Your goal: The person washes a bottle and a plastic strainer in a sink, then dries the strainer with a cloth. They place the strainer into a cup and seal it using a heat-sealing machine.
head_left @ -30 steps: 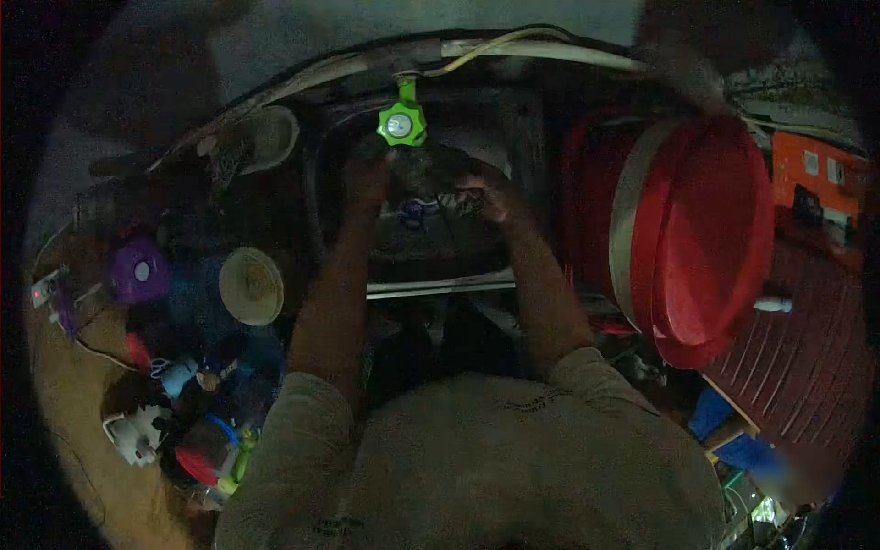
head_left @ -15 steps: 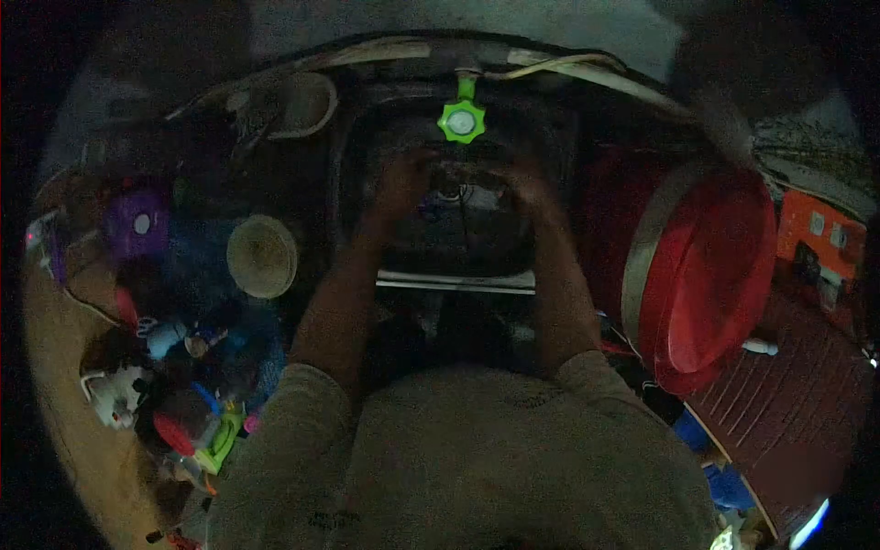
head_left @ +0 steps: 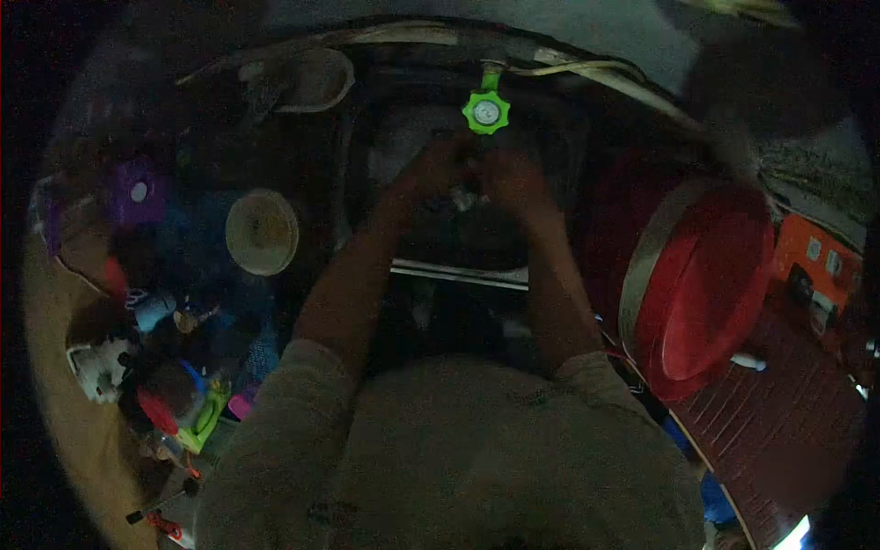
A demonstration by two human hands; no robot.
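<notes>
The scene is very dark. Both forearms reach into a dark basin [head_left: 458, 246], and the hands are close together just below a bright green star-shaped knob [head_left: 486, 112]. My left hand [head_left: 434, 172] has its fingers curled inward. Facing it, my right hand [head_left: 515, 183] is also curled. A small pale object [head_left: 464, 198] shows in the gap between them, too dim and blurred to name. The fingertips are mostly lost in shadow.
A red drum-like container [head_left: 710, 284] lies to the right, beside a ridged maroon surface [head_left: 779, 385]. On the left are a round cream bowl [head_left: 262, 232], a purple box [head_left: 137, 192] and jumbled small items. A pale oval container [head_left: 319, 81] is behind.
My hands have come closer together, and the pale thing between them shows less. The view has shifted slightly, so the green knob appears farther right and a little higher.
</notes>
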